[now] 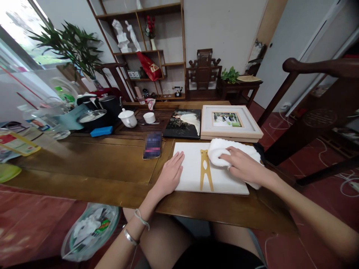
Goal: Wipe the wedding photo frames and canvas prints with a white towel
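On the brown wooden table lies a flat white rectangular board bearing a gold clothespin shape. Left hand rests open, palm down, on its left edge; right hand presses a folded white cloth onto its right part, fingers curled over it.

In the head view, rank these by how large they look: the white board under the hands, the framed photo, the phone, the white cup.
1. white board, though it lies nearest the camera, which flatters it.
2. framed photo, a little smaller, farther back.
3. phone.
4. white cup, smallest and farthest.
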### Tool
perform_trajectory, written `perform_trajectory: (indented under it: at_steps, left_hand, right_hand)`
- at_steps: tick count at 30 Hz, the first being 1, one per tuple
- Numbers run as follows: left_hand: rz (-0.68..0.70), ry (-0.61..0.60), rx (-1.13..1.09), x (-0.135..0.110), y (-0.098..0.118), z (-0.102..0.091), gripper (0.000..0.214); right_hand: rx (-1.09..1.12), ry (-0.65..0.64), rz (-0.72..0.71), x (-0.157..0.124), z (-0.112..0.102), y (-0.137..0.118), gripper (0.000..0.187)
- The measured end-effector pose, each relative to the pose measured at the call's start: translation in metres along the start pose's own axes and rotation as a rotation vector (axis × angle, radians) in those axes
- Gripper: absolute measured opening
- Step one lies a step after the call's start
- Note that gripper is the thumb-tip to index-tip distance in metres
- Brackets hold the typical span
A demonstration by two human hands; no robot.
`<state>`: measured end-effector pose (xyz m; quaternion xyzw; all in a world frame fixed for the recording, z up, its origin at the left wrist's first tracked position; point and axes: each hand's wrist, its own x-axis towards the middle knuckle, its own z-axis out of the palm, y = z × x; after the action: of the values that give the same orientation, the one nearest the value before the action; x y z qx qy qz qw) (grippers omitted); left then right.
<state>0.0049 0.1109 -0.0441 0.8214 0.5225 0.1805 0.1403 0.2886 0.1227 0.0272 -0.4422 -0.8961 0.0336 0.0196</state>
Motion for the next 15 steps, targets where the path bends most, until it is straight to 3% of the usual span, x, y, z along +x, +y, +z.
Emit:
perform_trajectory:
  at_steps: [9,15]
  left_hand:
    - [0.007,0.016,-0.009,0.000,0.000,0.001,0.048]
    - [0.001,-0.005,-0.009,0.000,0.001,-0.001,0.049]
  right_hand:
    - [0.070,-0.002,0.029,0.067,-0.002,-0.022,0.036]
    - [0.040,-0.028,0.140,0.055,-0.003,-0.016,0.034]
